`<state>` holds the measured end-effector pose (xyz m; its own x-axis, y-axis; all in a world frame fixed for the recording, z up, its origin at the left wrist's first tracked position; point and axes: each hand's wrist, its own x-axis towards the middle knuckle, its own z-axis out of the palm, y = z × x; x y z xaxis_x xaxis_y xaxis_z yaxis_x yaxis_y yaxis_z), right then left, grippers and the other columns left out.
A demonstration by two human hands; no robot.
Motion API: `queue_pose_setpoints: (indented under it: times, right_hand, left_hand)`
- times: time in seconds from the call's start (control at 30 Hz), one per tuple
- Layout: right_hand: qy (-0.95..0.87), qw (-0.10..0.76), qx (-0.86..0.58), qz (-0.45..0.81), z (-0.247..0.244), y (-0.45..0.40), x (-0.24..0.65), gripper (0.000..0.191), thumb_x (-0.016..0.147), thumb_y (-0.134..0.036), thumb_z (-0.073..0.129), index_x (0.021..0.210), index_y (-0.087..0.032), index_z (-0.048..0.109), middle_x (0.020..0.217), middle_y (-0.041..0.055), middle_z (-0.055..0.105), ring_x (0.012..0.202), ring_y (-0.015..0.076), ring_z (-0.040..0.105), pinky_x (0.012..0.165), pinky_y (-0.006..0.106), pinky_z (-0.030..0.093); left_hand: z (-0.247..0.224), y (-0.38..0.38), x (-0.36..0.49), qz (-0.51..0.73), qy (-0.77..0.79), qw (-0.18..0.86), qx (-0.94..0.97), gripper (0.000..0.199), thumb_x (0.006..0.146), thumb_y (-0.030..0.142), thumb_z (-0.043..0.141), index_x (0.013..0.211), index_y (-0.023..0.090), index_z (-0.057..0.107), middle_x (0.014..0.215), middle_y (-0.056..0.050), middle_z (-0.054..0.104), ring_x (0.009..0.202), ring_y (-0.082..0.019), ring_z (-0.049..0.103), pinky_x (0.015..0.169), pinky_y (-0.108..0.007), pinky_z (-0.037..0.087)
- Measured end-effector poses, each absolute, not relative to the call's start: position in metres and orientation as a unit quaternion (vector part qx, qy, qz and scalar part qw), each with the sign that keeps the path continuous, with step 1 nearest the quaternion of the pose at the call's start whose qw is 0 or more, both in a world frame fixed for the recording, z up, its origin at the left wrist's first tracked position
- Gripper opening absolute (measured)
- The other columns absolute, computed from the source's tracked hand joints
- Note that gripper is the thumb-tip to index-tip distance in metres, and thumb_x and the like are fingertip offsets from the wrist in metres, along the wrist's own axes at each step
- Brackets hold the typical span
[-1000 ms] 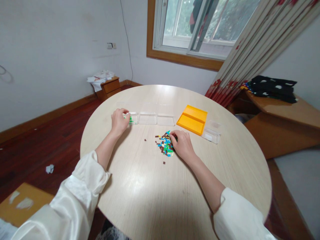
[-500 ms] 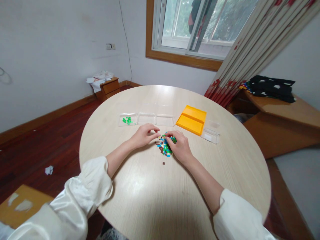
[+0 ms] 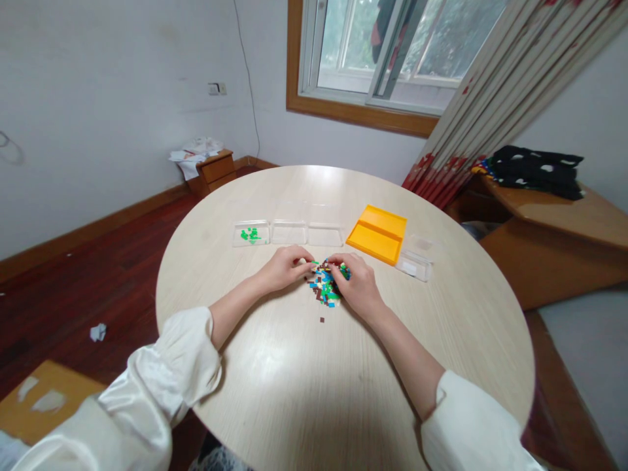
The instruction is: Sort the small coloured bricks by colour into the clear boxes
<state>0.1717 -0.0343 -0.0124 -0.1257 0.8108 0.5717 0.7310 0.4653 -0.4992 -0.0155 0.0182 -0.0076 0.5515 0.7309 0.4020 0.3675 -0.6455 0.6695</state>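
Note:
A pile of small building bricks point(image 3: 326, 288) in green, blue, brown and a few pale and yellow pieces lies mid-table. At its left edge my left hand point(image 3: 287, 268) pinches a small green brick point(image 3: 314, 262) between thumb and fingertips. My right hand point(image 3: 358, 281) rests over the right side of the pile, thumb and fingers drawn together among the bricks. What its fingertips hold, if anything, is too small to tell. One brown brick point(image 3: 322, 320) lies apart, nearer to me. Beyond my left hand, a clear tray point(image 3: 235, 243) contains several green bricks.
Two more clear trays point(image 3: 289, 223) point(image 3: 326, 226) adjoin the green one in a row. An opened yellow case point(image 3: 377, 233) lies right of them, beside another clear box point(image 3: 413, 267). All stand on a round pale wooden table point(image 3: 275, 392).
My left hand's fingers have closed, and a green brick now shows at their tips. The green brick at my right fingertips is gone from there; that hand has shifted slightly right.

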Motion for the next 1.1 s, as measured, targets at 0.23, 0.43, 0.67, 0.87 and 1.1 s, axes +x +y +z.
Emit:
queue_pose_setpoints:
  times: [0.23, 0.43, 0.67, 0.87, 1.1]
  right_hand:
    - [-0.735, 0.346, -0.583, 0.016, -0.016, -0.024, 0.201, 0.017, 0.075, -0.011, 0.045, 0.077, -0.018, 0.061, 0.081, 0.0085, 0.064, 0.083, 0.0232, 0.057, 0.077, 0.037, 0.044]
    - [-0.745, 0.300, -0.595, 0.046, -0.013, -0.026, 0.202, 0.019, 0.071, -0.007, 0.044, 0.067, -0.018, 0.059, 0.075, 0.0050, 0.061, 0.077, 0.0189, 0.055, 0.074, 0.031, 0.042]
    - [-0.741, 0.248, -0.620, 0.067, -0.010, -0.028, 0.202, 0.016, 0.072, -0.009, 0.048, 0.071, -0.016, 0.062, 0.076, 0.0051, 0.062, 0.072, 0.0159, 0.055, 0.070, 0.027, 0.040]
    - [-0.742, 0.226, -0.628, 0.063, -0.003, -0.031, 0.203, 0.014, 0.071, -0.011, 0.051, 0.072, -0.016, 0.063, 0.074, 0.0044, 0.063, 0.069, 0.0150, 0.054, 0.065, 0.025, 0.038]
    - [-0.747, 0.194, -0.634, 0.052, 0.001, -0.034, 0.201, 0.009, 0.072, -0.017, 0.056, 0.069, -0.017, 0.065, 0.068, 0.0030, 0.062, 0.064, 0.0140, 0.052, 0.061, 0.025, 0.036]
  left_hand:
    - [-0.002, 0.038, -0.036, 0.391, 0.449, 0.164, 0.787, 0.014, 0.080, 0.024, 0.055, 0.075, 0.015, 0.064, 0.074, -0.003, 0.066, 0.063, -0.012, 0.051, 0.063, -0.025, 0.040]
    - [-0.001, 0.065, -0.069, 0.396, 0.583, 0.081, 0.704, 0.019, 0.080, 0.024, 0.050, 0.079, 0.014, 0.066, 0.081, -0.007, 0.067, 0.071, -0.017, 0.055, 0.070, -0.028, 0.042]
    - [-0.010, 0.083, -0.099, 0.332, 0.661, 0.024, 0.672, 0.023, 0.079, 0.024, 0.045, 0.082, 0.015, 0.067, 0.088, -0.009, 0.066, 0.085, -0.021, 0.057, 0.081, -0.032, 0.042]
    - [-0.014, 0.086, -0.103, 0.269, 0.692, 0.036, 0.670, 0.026, 0.078, 0.024, 0.046, 0.085, 0.013, 0.068, 0.091, -0.013, 0.065, 0.089, -0.025, 0.058, 0.082, -0.035, 0.043]
    - [-0.018, 0.089, -0.104, 0.243, 0.705, 0.039, 0.665, 0.027, 0.077, 0.026, 0.048, 0.090, 0.014, 0.068, 0.095, -0.013, 0.064, 0.092, -0.027, 0.057, 0.083, -0.037, 0.042]
